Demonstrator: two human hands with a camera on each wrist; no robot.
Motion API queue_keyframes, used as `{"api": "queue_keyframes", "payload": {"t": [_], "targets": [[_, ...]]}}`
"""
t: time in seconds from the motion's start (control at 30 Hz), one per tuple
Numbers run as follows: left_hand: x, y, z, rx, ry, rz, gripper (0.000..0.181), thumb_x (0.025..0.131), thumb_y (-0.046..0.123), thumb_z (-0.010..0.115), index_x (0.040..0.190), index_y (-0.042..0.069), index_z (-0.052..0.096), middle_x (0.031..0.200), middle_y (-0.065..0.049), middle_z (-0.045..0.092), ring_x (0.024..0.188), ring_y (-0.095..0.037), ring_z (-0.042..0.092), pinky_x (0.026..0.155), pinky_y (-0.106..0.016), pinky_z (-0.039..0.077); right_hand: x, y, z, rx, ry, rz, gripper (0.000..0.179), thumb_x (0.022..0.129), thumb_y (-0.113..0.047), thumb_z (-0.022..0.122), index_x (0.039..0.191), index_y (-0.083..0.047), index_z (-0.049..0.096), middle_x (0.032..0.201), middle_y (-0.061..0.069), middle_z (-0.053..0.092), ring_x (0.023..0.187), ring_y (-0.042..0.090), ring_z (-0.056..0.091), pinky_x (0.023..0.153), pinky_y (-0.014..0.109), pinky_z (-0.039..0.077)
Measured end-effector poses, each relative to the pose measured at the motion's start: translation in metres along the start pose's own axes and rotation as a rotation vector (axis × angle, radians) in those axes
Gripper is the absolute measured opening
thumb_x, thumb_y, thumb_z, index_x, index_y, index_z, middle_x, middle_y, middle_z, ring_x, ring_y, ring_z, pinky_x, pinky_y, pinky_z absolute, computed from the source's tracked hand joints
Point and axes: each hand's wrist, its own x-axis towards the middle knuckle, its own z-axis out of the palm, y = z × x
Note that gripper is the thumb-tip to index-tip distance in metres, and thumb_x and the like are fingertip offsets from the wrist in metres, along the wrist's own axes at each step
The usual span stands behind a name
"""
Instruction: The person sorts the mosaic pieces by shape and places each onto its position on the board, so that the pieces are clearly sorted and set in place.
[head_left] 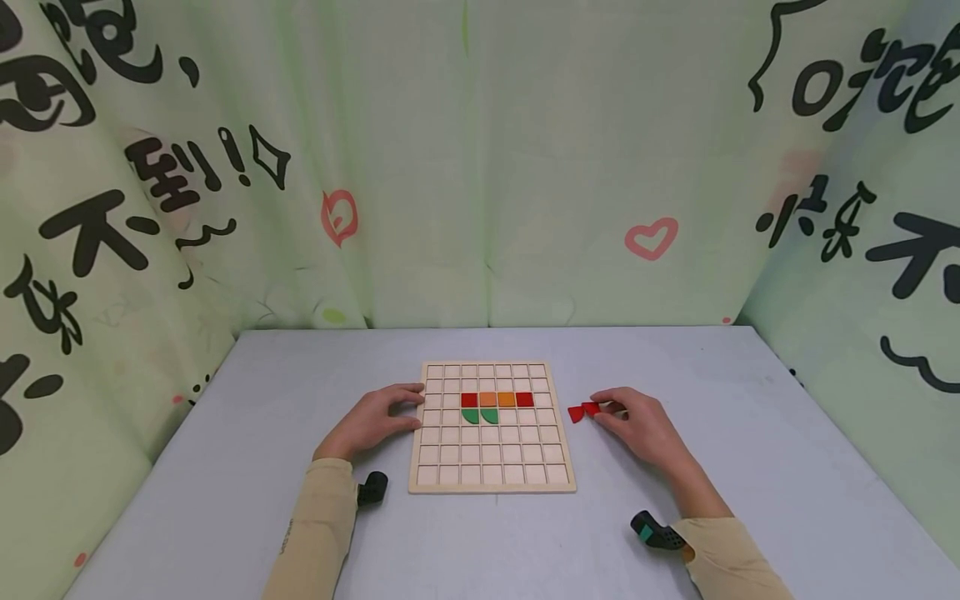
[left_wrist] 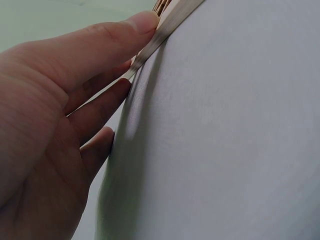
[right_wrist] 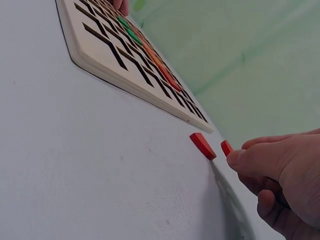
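Note:
A wooden grid board [head_left: 491, 488] lies on the table with flat coloured tiles in its cells. One row holds a red tile [head_left: 469, 400], two orange tiles [head_left: 488, 400] and another red tile [head_left: 524, 400]. Below sit two green quarter-circle tiles [head_left: 470, 416]. My left hand [head_left: 372, 421] rests against the board's left edge, thumb and fingers extended, as the left wrist view also shows. To the board's right, my right hand [head_left: 637, 423] pinches a red tile [right_wrist: 226, 147] between thumb and fingers, partly hidden. Beside it another red tile [right_wrist: 202, 145] lies on the table.
The pale table [head_left: 300, 358] is bordered by a light green curtain [head_left: 487, 167] at the back and both sides. A dark wrist camera [head_left: 372, 489] sits on the left wrist and another camera [head_left: 657, 531] on the right.

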Motion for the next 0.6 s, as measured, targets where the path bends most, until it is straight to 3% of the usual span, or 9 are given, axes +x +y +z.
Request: {"api": "queue_keyframes", "payload": {"t": [0.33, 0.6], "targets": [[0.0011, -0.0003, 0.0008, -0.006, 0.004, 0.006, 0.041, 0.085, 0.019, 0.077, 0.124, 0.007, 0.067, 0.143, -0.002, 0.053, 0.138, -0.027, 0.04, 0.113, -0.045, 0.034, 0.0, -0.0007, 0.0, -0.003, -0.013, -0.035, 0.028, 0.088, -0.003, 0.071, 0.115, -0.002, 0.068, 0.108, 0.013, 0.068, 0.091, 0.024, 0.061, 0.08, 0.042, 0.055], [0.0, 0.0008, 0.0, -0.011, 0.004, 0.007, 0.042, 0.085, 0.019, 0.077, 0.124, 0.007, 0.067, 0.143, -0.003, 0.053, 0.138, -0.028, 0.04, 0.113, -0.046, 0.034, 0.0009, 0.0029, 0.0027, -0.06, -0.082, -0.085, 0.031, 0.088, -0.006, 0.072, 0.119, -0.005, 0.07, 0.11, 0.011, 0.065, 0.088, 0.019, 0.057, 0.078, 0.037, 0.054]]}}
